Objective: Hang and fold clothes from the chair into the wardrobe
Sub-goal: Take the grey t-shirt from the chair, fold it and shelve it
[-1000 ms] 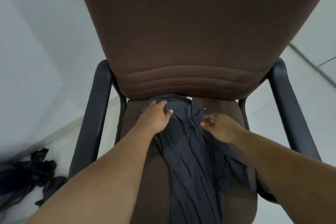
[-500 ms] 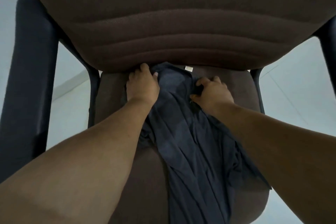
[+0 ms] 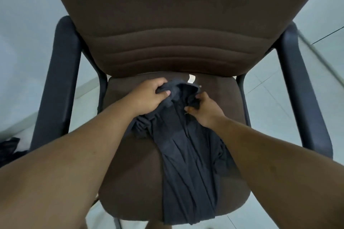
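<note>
So from the head camera we're looking straight down at a brown chair [image 3: 130,154] with a tall padded back and black armrests on both sides. A dark grey garment [image 3: 188,158] is lying on the seat, running from near the backrest down to the front edge, where its lower end hangs a bit over the rim, all creased in long folds. We've got both hands on its top end, near the back of the seat. Our left hand [image 3: 149,96] has the fingers curled over a bunched bit of the fabric with the thumb pressing in from below, so it's gripping the garment. Our right hand [image 3: 204,109] is just beside it on the other side of the collar area, fingers tucked into the cloth and pinching it too. The fabric between the two hands is lifted up a little into a ridge. There's a small white tag [image 3: 191,78] showing just behind the garment's top edge, right by the gap under the backrest; we can't tell if it belongs to the garment or the chair. Off in the lower left corner there's some dark clothing [image 3: 9,147] piled on the pale floor [image 3: 275,102], well apart from the chair.
</note>
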